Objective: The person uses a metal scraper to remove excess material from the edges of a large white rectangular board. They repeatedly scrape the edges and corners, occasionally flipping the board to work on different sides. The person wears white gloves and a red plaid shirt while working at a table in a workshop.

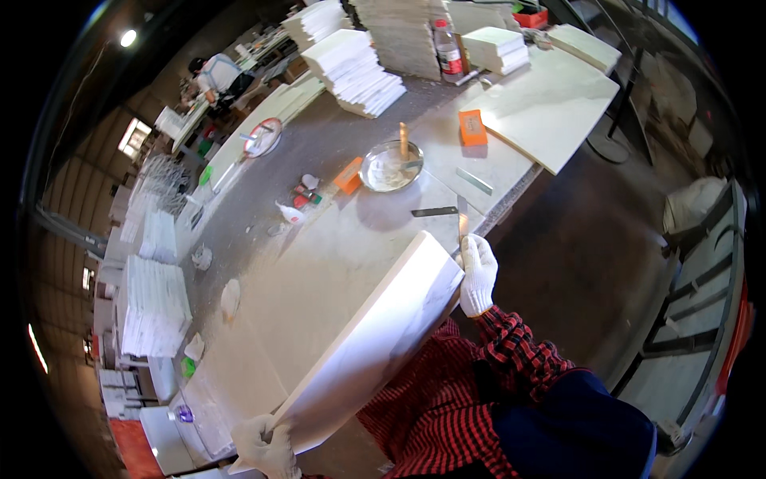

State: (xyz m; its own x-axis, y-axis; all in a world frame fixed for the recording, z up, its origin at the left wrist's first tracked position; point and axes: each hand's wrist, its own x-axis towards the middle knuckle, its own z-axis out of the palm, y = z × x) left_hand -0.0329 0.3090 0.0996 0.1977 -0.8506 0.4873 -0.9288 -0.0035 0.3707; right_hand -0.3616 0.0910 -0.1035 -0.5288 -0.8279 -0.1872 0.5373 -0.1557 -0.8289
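A long white marble-look slab [371,343] with grey veining is tilted up at the table's near edge, slanting from lower left to upper right in front of my body. My left hand [266,447], in a white knit glove, is closed on its lower-left end. My right hand [478,275], gloved alike, is closed at the upper-right end; the slab's corner partly hides its fingers. Right by those fingers is an L-shaped try square [436,211] with a dark blade; whether the hand touches it cannot be made out.
On the table are a metal bowl [386,177] with a wooden-handled scraper, orange boxes [472,128], a metal strip [475,180] and a small squeeze bottle [290,213]. Stacked white slabs [351,70] and a drink bottle [448,52] stand behind. A metal rack [694,319] is at right.
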